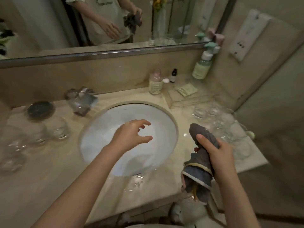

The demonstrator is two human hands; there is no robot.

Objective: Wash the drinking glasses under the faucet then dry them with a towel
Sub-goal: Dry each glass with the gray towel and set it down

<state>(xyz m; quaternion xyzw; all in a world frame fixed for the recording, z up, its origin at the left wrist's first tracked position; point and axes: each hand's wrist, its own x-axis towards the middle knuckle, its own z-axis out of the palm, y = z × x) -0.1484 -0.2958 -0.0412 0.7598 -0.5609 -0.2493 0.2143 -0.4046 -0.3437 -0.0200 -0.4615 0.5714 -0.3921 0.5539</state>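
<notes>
Left of the basin, a cluster of clear drinking glasses [56, 129] stands on the stone counter [54, 170], with a dark-lidded jar [40, 109] behind them and a wrapped glass item [81, 102] nearer the backsplash. At centre, the round sink [171, 119] lies under the left hand [131, 134], which hovers above the bowl with fingers spread and loosely curved, holding nothing. No faucet can be made out, and no running water is visible. A further glass [136, 180] appears at the near rim of the basin, blurred. Right of the sink, the right hand [215, 155] grips a bunched grey towel [200, 162] just above the counter edge; whether a glass sits inside the cloth cannot be told. Beyond it, a second group of glasses [222, 122] crowds the right end of the counter, with toiletry bottles [155, 83] behind.

Progress, as judged: the towel in hand suggests the drying stage, with the right-hand group probably finished and the left-hand group awaiting washing, though wetness cannot be read.

Clearance: open room exists over the basin; both flanks are packed with glass near the counter's front and right edges, so lateral sweeps risk knocking one off.
</notes>
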